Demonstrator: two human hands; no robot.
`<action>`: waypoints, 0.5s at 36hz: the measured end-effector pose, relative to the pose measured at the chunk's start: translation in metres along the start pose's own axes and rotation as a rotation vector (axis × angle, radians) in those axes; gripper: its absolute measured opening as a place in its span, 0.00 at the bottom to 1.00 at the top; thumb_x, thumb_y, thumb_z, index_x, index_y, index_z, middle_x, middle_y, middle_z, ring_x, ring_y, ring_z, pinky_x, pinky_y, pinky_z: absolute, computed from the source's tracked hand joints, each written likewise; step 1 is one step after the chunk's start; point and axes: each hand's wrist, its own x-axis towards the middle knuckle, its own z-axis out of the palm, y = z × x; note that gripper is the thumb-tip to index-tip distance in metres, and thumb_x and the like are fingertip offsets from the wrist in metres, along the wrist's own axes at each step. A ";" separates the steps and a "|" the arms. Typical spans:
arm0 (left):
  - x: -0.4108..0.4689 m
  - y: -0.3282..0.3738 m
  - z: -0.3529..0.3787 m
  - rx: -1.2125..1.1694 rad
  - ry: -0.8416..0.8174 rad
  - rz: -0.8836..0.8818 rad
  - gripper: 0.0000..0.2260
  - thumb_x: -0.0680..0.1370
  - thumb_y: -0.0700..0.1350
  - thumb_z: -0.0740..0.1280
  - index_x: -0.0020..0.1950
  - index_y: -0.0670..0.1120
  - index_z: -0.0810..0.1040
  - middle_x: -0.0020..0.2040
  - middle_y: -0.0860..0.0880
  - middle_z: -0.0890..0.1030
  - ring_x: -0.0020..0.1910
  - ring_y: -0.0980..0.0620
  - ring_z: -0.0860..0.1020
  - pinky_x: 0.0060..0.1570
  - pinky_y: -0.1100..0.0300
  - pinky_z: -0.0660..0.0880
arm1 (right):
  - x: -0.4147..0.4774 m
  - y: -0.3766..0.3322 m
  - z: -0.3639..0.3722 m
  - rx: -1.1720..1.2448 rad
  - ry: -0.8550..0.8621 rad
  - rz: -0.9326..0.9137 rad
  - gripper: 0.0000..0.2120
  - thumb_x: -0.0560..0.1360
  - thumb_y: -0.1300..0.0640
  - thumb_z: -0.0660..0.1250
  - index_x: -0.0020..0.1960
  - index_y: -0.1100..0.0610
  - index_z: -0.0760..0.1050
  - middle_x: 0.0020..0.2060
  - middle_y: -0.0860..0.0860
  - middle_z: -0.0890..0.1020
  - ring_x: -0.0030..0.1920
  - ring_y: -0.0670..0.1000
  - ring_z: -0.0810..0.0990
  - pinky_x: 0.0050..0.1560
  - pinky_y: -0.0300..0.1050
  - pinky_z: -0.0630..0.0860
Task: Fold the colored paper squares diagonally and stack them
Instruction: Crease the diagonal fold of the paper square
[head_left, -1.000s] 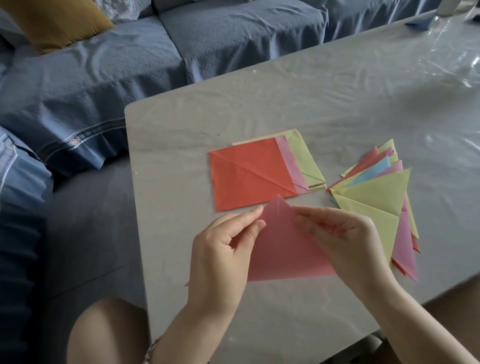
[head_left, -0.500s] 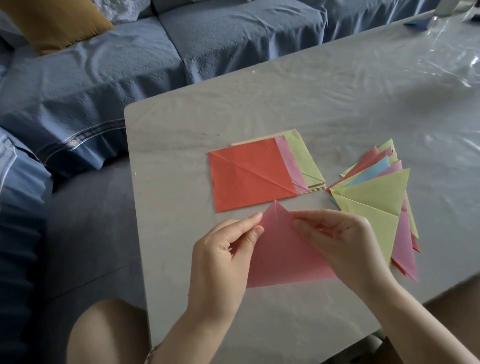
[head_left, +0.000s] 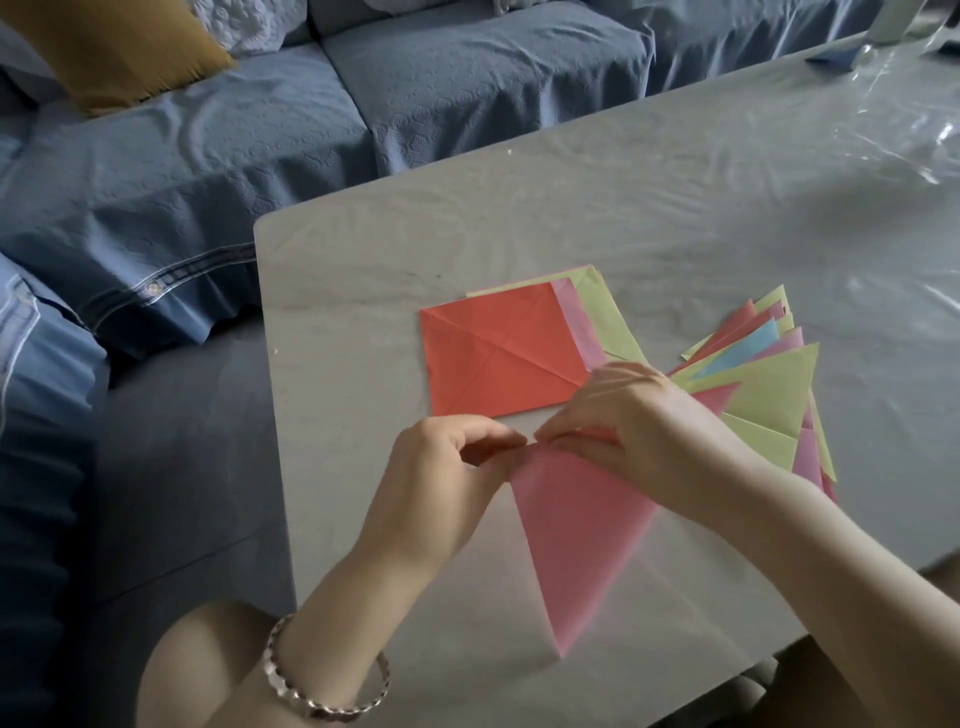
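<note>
A pink folded paper (head_left: 574, 540) hangs in front of me, its point toward my lap. My left hand (head_left: 441, 488) pinches its top corner from the left. My right hand (head_left: 623, 415) pinches the same top edge from the right, fingertips almost meeting the left ones. Behind the hands lies a stack of flat squares (head_left: 498, 353), a red creased sheet on top with pink and green sheets showing at its right. To the right a fan of folded triangles (head_left: 769, 395) in green, pink, blue and red lies on the table.
The grey table (head_left: 363, 312) is covered with clear plastic film; its left edge and corner run beside a blue sofa (head_left: 260, 145) with a mustard cushion (head_left: 114, 47). Small objects stand at the far right corner (head_left: 883, 31). My knees show under the near edge.
The pink triangle has been lifted and turned, so its long point now hangs toward me. Both hands have come together at its top corner. The view has shifted down.
</note>
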 end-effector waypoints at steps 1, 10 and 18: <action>0.002 -0.004 0.001 -0.027 0.047 -0.026 0.08 0.71 0.39 0.71 0.37 0.52 0.82 0.30 0.56 0.82 0.29 0.59 0.78 0.34 0.65 0.75 | 0.003 0.000 0.004 -0.048 0.058 -0.032 0.09 0.72 0.51 0.65 0.44 0.52 0.83 0.37 0.45 0.82 0.41 0.50 0.78 0.49 0.46 0.74; 0.016 -0.068 0.012 0.121 0.306 -0.162 0.08 0.73 0.37 0.68 0.37 0.47 0.80 0.31 0.52 0.80 0.33 0.50 0.78 0.38 0.59 0.74 | -0.004 -0.006 0.082 -0.143 -0.070 -0.044 0.18 0.74 0.53 0.55 0.56 0.56 0.79 0.58 0.52 0.80 0.61 0.55 0.77 0.61 0.53 0.70; 0.016 -0.087 0.019 0.129 0.322 -0.222 0.11 0.74 0.35 0.66 0.36 0.49 0.77 0.32 0.55 0.79 0.30 0.53 0.79 0.33 0.67 0.73 | -0.046 0.019 0.105 -0.262 -0.246 0.188 0.30 0.81 0.46 0.38 0.61 0.55 0.77 0.62 0.48 0.77 0.63 0.48 0.75 0.66 0.43 0.58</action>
